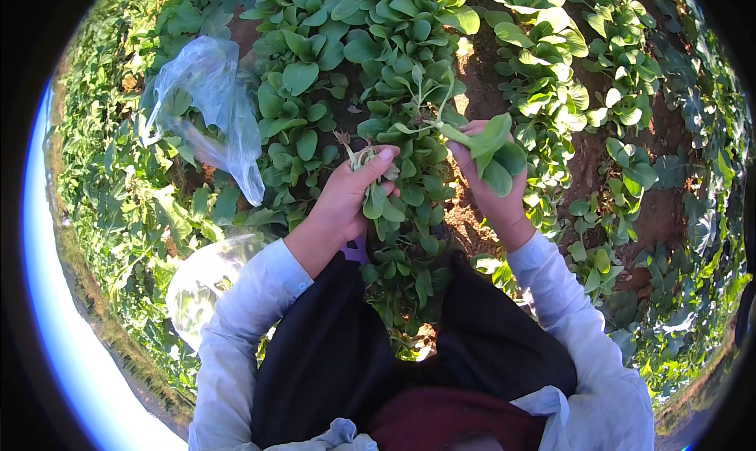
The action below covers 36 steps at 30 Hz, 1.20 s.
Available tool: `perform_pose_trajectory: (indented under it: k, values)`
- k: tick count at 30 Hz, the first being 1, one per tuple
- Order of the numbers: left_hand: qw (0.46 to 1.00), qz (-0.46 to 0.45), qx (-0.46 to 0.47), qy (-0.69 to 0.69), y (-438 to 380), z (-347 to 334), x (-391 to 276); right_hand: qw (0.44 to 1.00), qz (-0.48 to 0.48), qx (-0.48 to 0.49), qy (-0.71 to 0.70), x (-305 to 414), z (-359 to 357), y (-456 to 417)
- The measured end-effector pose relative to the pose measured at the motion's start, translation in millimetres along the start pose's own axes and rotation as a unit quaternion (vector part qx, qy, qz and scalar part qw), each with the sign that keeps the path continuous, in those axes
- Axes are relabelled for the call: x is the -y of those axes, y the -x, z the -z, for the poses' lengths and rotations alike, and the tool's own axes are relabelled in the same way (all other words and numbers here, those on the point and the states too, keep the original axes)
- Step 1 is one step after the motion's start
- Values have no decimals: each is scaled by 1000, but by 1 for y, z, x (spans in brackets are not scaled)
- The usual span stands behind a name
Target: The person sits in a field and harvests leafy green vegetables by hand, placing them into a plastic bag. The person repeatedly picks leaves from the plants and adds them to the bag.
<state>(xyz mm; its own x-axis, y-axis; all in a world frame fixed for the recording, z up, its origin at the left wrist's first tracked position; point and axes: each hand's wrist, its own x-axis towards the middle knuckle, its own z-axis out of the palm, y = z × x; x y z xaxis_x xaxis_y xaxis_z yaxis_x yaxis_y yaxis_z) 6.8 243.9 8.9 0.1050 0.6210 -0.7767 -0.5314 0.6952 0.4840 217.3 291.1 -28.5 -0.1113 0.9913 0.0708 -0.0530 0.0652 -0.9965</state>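
My left hand [354, 185] is closed around a small bunch of uprooted leafy green seedlings [374, 200]. Their thin roots poke up past my thumb and the leaves hang below it. In my right hand [493, 185] is a leafy green plant [496, 147], its pale stem base pointing left and its broad leaves lying over my fingers. Thin stalks and a root clump [422, 117] show at the stem's left end; whether they belong to the held plant I cannot tell. Both hands are above a dense row of leafy greens [407, 49], apart from each other.
A clear plastic bag [207, 108] lies on the plants at the left. Nearer my left sleeve is another clear plastic bag [201, 280], bulging and bright with sun. More leafy greens [543, 43] grow to the right, with bare brown soil [658, 215] between rows. My knees [319, 333] flank the middle row.
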Motion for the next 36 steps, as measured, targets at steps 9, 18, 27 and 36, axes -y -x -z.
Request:
perform_pose_trajectory:
  k: [9, 18, 27, 36]
  values:
    - [996, 32, 45, 66, 19, -3, 19, 963, 175, 179, 103, -3, -40, 46]
    - [947, -30, -3, -321, 10, 26, 21, 963, -206, 151, -84, 8, -30, 13]
    - [907, -39, 42, -418, 7, 37, -1, 951, -290, 70, 84, -16, 27, -11]
    - [779, -186, -106, -589, -59, 7, -25, 942, 42, 164, 288, -13, -12, -40]
